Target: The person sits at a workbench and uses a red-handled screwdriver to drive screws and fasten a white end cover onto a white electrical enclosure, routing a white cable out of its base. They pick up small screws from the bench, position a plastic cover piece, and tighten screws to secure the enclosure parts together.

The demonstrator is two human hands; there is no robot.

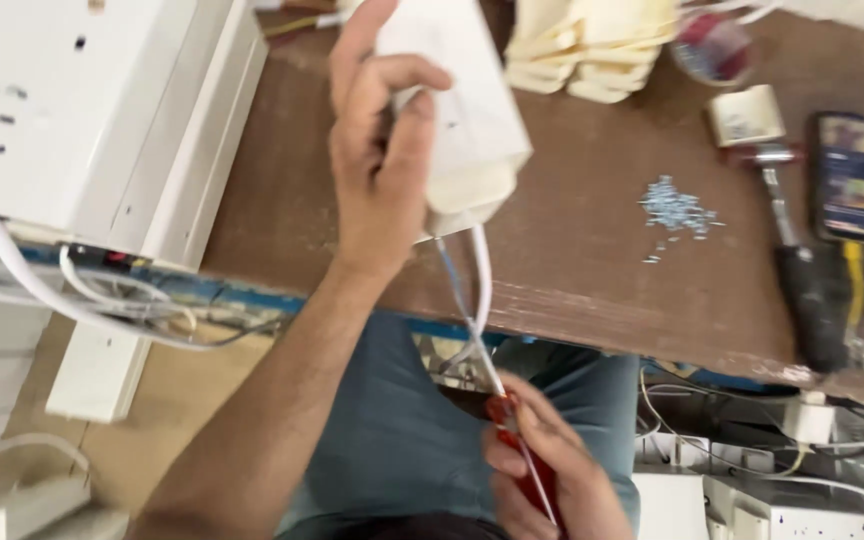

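While left hand [382, 150] grips white box [462, 110] (wires [472, 280] trailing), right hand [542, 470] pinches red tool [527, 470].

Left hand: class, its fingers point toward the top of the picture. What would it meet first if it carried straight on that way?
Probably the pale folded items at the far side of the brown table, though depth is unclear. The left hand holds a white box.

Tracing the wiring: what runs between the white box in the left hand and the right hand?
In the head view, a white cable and thin wires span between them.
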